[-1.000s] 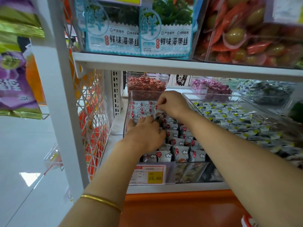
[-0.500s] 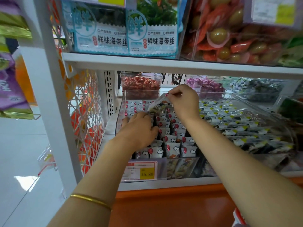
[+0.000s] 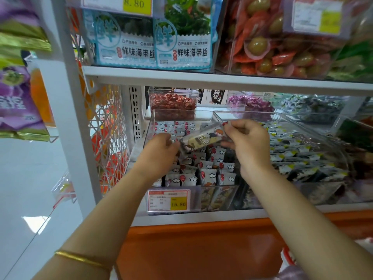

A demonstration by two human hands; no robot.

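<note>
1. Now the right hand (image 3: 248,146) pinches the right end of a packet (image 3: 201,138) between thumb and fingertips. Half a second ago it pinched that same packet lower down, just over the rows (image 3: 210,175).
2. The left hand (image 3: 159,156) curls its fingers round the packet's left end. In both earlier frames it lay on the rows with nothing in it.
3. So the packet is held between both hands, tilted, with its right end higher. It hangs in the air over the middle of the bin (image 3: 181,113), clear of the stock. A second ago it was down among the rows under both hands.
4. The rows of white packets with red marks stand upright in the clear bin, as they did before.
5. A tag (image 3: 168,200) reading 15.80 sits on the bin's near wall, left of centre, where it was earlier.
6. Just right of the bin is a second bin (image 3: 314,126) full of dark packets. Beyond the first bin, at the far end of the shelf, stands a tub (image 3: 173,102) of red sweets.
7. A bangle (image 3: 80,258) circles the left wrist, near the bottom of the view.
8. Seaweed bags (image 3: 181,37) stand on the shelf above. They look larger than before, as the view has drawn closer.
</note>
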